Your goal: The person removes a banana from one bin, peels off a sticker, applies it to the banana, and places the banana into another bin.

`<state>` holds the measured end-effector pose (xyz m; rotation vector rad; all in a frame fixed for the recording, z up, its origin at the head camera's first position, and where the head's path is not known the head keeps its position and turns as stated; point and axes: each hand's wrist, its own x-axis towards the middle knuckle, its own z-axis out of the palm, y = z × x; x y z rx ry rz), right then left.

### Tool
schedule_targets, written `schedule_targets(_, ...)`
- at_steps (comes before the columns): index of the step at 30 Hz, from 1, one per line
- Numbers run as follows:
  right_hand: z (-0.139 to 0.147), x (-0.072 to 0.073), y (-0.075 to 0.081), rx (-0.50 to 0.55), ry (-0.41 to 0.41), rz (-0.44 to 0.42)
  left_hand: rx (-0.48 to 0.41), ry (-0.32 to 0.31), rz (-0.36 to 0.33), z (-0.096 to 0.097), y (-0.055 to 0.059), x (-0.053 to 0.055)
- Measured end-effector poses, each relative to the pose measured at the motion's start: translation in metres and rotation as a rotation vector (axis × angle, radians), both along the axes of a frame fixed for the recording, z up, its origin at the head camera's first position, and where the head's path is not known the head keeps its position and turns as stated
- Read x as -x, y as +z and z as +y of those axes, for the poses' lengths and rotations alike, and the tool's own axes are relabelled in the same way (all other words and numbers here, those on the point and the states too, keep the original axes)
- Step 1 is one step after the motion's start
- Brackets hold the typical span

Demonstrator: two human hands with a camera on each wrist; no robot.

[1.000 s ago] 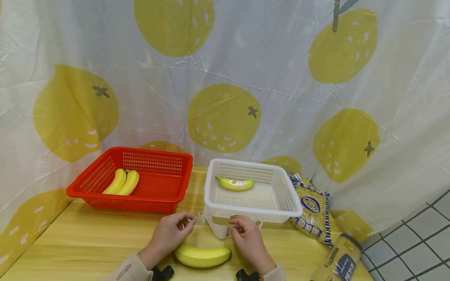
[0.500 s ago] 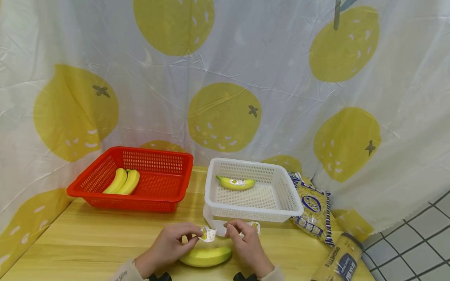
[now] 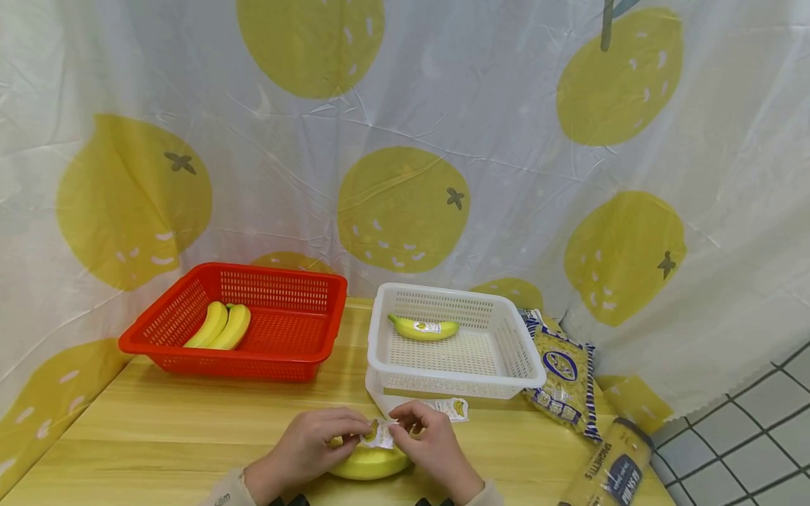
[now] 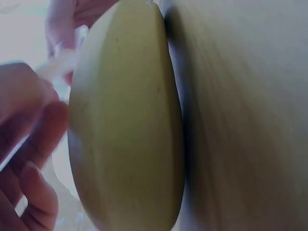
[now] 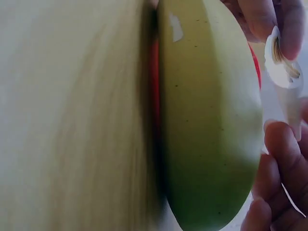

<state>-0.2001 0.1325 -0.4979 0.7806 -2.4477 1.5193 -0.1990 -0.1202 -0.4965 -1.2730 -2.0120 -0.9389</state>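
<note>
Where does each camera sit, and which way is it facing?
Head: on the head, facing forward and down over the table; left hand, right hand and sleeves show.
Left wrist: on that wrist, facing the near banana closely; both hands show partly.
Right wrist: on that wrist, facing the near banana and sticker; both hands show partly.
Shared: both wrist views show the near banana.

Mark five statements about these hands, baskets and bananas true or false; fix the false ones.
1. The left hand and right hand hold the same label. True.
2. A labelled banana lies in the white basket. True.
3. The white basket holds three bananas. False: it holds one.
4. Other bananas lie in the red basket. True.
5. In the head view, the red basket stands right of the white basket. False: it stands left.
</note>
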Motion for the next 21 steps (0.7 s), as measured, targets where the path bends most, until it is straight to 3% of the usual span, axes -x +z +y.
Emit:
schedule_targets(5,0.0013,-0.0005,-0.0003,0.018,0.028,-0.025,-0.005,-0.064,-0.092,-0.0035,0.0031,-0.0031)
schedule_targets(13,0.0016,-0.0025,0.0004,0.021,0.118,0.07,-0.07,0.057,-0.297,-0.0048,0.0023,-0.007)
schedule_targets(21,-0.0005,-0.0055,0.0013,0.047,0.198,0.132,-0.031,0.04,-0.307,-0.0066,0.0025,-0.0058)
